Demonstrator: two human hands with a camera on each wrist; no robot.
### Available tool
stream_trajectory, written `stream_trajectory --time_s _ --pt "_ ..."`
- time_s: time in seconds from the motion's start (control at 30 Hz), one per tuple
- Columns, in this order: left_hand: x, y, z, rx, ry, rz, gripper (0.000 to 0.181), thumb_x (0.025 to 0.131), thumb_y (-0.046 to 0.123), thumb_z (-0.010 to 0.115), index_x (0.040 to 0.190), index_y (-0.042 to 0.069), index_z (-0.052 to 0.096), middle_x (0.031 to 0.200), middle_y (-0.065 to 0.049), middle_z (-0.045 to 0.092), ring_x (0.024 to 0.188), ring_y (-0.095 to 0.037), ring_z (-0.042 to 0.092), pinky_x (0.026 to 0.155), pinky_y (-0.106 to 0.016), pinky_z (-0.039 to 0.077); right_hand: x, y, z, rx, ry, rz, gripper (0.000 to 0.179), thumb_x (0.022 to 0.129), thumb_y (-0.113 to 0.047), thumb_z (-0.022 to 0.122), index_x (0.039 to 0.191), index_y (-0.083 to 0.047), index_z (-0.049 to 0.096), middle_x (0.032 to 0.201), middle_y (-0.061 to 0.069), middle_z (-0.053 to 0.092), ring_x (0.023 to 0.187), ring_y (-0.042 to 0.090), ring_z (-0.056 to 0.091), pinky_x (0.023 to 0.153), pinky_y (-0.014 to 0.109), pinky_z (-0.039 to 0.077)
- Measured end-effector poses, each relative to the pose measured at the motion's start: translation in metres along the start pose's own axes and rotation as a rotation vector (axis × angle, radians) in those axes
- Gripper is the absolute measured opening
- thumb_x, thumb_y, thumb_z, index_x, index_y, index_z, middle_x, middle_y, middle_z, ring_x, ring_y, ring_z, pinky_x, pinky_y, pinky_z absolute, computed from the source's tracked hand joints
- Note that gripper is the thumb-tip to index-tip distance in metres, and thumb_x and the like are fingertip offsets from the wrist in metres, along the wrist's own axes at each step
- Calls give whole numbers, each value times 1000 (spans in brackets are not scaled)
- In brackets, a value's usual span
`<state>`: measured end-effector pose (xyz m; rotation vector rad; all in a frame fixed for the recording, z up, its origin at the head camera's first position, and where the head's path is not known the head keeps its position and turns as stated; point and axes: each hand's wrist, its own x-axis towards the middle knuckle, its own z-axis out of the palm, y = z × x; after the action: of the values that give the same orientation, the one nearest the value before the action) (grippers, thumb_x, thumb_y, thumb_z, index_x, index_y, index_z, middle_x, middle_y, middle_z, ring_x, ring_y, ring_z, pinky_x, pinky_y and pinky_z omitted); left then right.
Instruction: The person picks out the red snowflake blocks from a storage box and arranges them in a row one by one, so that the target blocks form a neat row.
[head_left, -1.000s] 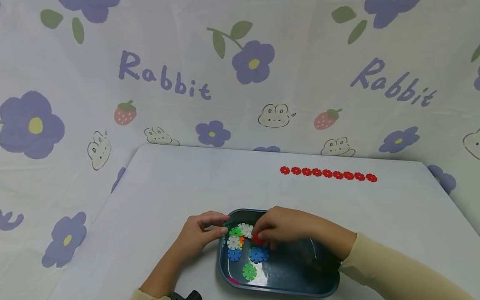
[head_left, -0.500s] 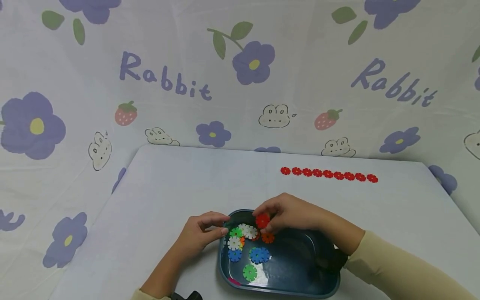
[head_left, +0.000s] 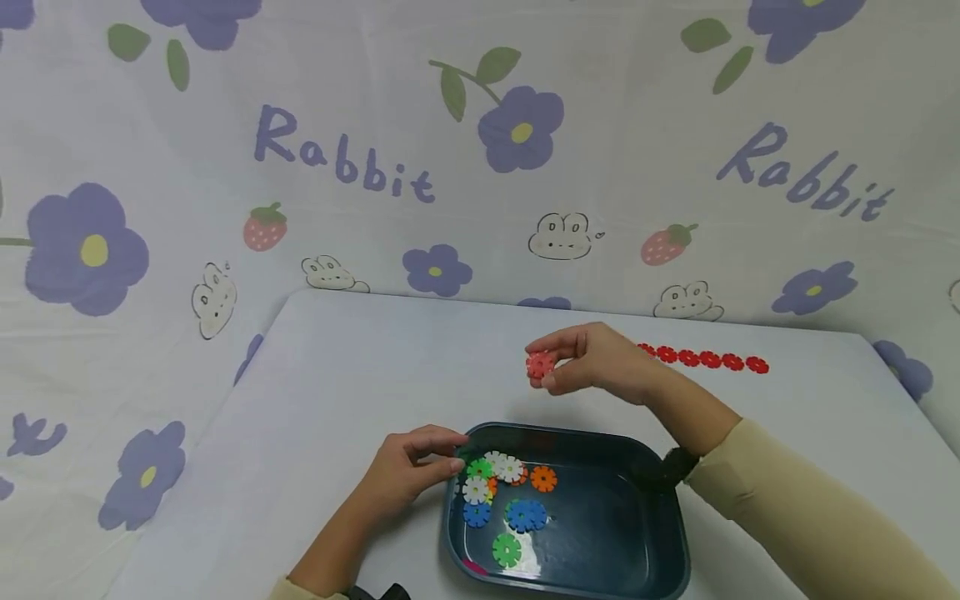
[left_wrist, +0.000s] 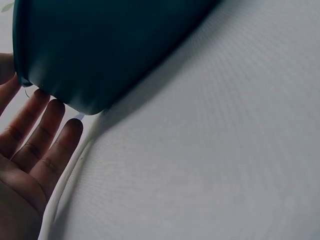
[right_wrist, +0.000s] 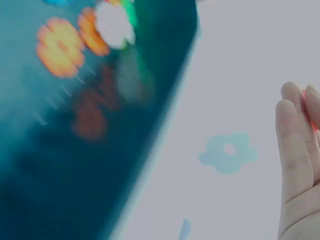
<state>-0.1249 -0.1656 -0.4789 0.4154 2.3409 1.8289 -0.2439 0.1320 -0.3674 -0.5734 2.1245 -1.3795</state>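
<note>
My right hand point(head_left: 603, 362) pinches a red snowflake disc point(head_left: 538, 365) between thumb and fingers, raised above the table beyond the tray. In the right wrist view just a red sliver shows between the fingertips. A dark teal tray point(head_left: 600, 533) stands at the near side of the table. At its left far corner my left hand point(head_left: 408, 471) holds the rim, thumb at the edge and fingers along the outer wall point(left_wrist: 65, 65). Inside lie white, blue, green and orange snowflake discs point(head_left: 543, 478), mostly bunched on the left.
A row of red snowflake discs point(head_left: 710, 359) runs along the far right of the white table point(head_left: 360, 358); my right hand hides its left end. Behind the table hangs a cloth point(head_left: 630, 100) printed with flowers and rabbits.
My right hand has lifted the red disc out of the tray and moved it away, over the table. An orange disc is uncovered in the tray. My left hand stays at the rim.
</note>
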Motion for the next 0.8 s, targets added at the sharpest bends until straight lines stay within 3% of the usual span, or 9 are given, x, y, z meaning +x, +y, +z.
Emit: stream_trajectory --time_s 0.17,0.37,0.57,0.7,0.8 --pt "0 0 -1 -9 6 0 29 89 24 73 117 14 72 119 -4 69 109 -20 64 97 -38 53 24 -1 -34 27 110 14 51 88 -17 75 135 -10 57 113 13 69 99 26 71 86 36 58" --pt "1 -2 -1 -6 -3 -3 29 90 24 73 117 13 72 119 -4 69 109 -23 65 98 -39 53 49 27 -61 -99 221 79 51 88 -25 75 136 -14 58 121 11 67 108 27 66 97 41 53" --pt "1 -2 -1 -2 2 -18 28 90 25 73 116 15 73 119 -3 69 108 -22 65 99 -43 52 64 62 -75 -304 232 163 47 89 -29 74 132 -17 61 129 10 65 120 28 58 104 50 46" --pt "1 -1 -1 -6 9 -35 28 89 26 73 115 17 73 118 -1 70 107 -20 64 99 -45 51 72 76 -76 -441 211 228 50 89 -30 72 136 -17 60 138 14 56 123 31 50 99 48 49" --pt "0 -2 0 -12 12 -37 27 89 25 73 115 17 73 117 0 70 106 -18 64 99 -42 52 79 83 -74 -507 189 220 53 87 -30 74 136 -17 60 140 17 53 120 31 47 96 44 49"
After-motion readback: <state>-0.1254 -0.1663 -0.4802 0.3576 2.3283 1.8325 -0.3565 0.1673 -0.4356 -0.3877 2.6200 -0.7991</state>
